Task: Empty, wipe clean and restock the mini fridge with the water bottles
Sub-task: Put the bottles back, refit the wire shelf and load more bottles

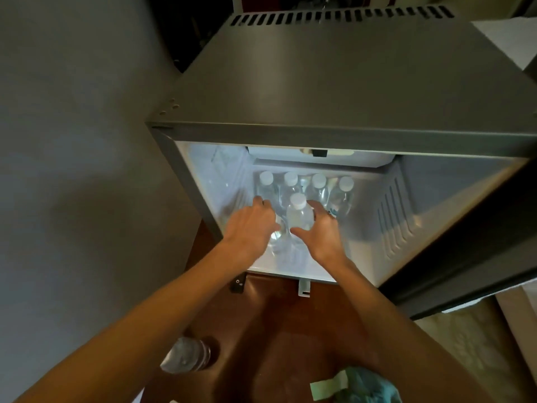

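Both hands are inside the open fridge, and the scene fits the restocking step. Four bottles stand in a row against the back wall of the fridge floor, white caps up. A fifth bottle stands just in front of that row, near the middle.

The right hand is wrapped around this front bottle, thumb on its near side and fingers on its right side. The left hand reaches in beside it, toward the left wall. Something clear and shiny lies under its palm, probably another bottle, but the blur there is too strong to say whether the fingers are closed on it or only resting against it.

On the brown floor in front of the fridge, one more bottle lies on its side at the lower left, well apart from the hands. A teal cloth lies at the bottom edge of the view, which suggests the wiping is done.

The next move calls for seating the front bottle upright beside the row without knocking its neighbours, then letting go and fetching the one on the floor.
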### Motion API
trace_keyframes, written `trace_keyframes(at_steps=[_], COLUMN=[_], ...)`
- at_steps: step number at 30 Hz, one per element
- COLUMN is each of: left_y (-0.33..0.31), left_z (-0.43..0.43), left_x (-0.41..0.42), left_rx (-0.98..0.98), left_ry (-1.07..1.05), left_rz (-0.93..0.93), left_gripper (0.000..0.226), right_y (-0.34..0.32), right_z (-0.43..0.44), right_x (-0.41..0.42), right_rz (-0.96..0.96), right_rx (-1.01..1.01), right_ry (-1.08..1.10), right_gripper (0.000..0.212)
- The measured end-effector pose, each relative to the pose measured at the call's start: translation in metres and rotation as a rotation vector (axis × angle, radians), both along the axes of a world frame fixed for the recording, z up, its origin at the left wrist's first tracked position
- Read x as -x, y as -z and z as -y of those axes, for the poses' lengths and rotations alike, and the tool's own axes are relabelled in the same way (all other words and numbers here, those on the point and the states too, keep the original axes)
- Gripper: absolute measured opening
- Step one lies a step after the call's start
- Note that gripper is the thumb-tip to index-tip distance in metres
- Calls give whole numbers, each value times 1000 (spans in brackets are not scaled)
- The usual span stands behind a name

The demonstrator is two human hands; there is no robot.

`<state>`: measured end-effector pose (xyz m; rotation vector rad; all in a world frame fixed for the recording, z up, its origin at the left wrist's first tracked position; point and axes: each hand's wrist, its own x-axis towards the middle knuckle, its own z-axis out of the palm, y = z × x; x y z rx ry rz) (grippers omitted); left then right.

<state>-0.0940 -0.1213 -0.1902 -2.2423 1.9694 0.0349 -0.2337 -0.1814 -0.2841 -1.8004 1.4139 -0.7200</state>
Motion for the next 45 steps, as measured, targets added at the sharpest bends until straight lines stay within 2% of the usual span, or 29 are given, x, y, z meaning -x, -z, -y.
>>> trace_keyframes(at_steps=[6, 13, 22, 25, 30, 33, 36, 38, 40, 42, 45], left_y=[27, 46, 54, 49, 40, 23, 15, 17, 16, 11, 10], left_z=[41, 62, 52, 49, 37, 17, -20, -46, -77, -109, -161], left_x=[-25, -29, -36, -33, -27, -27, -43, -61, -84, -108, -149], left_rx=[-9, 3, 23, 9, 15, 94, 116, 168, 208, 204, 179], left_ry=[-23, -76, 11, 19, 72, 177, 492, 603, 504, 311, 120], left_rz=[-7, 20, 54, 41, 78, 91, 53, 8, -93, -209, -228], left_gripper=[32, 51, 66, 63, 80, 63, 44, 33, 21, 14, 15], right_y=[15, 30, 41, 43, 39, 36, 36, 37, 36, 36, 36], right_z=[21, 22, 17, 18, 21, -4, -62, -107, -156, -196, -236], right_x=[-17, -30, -34, -36, -34, -31, -38, -47, -58, -67, -80], right_rz=[-10, 24, -11, -17, -12, 91, 133, 133, 172, 180, 119], right_rx=[-44, -55, -18, -40, -192, -245, -223, -220, -200, -189, -154], right_ry=[4, 4, 36, 45, 22, 85, 51, -17, -139, -290, -503], right_gripper=[69, 72, 75, 76, 98, 97, 89, 79, 74, 74, 78])
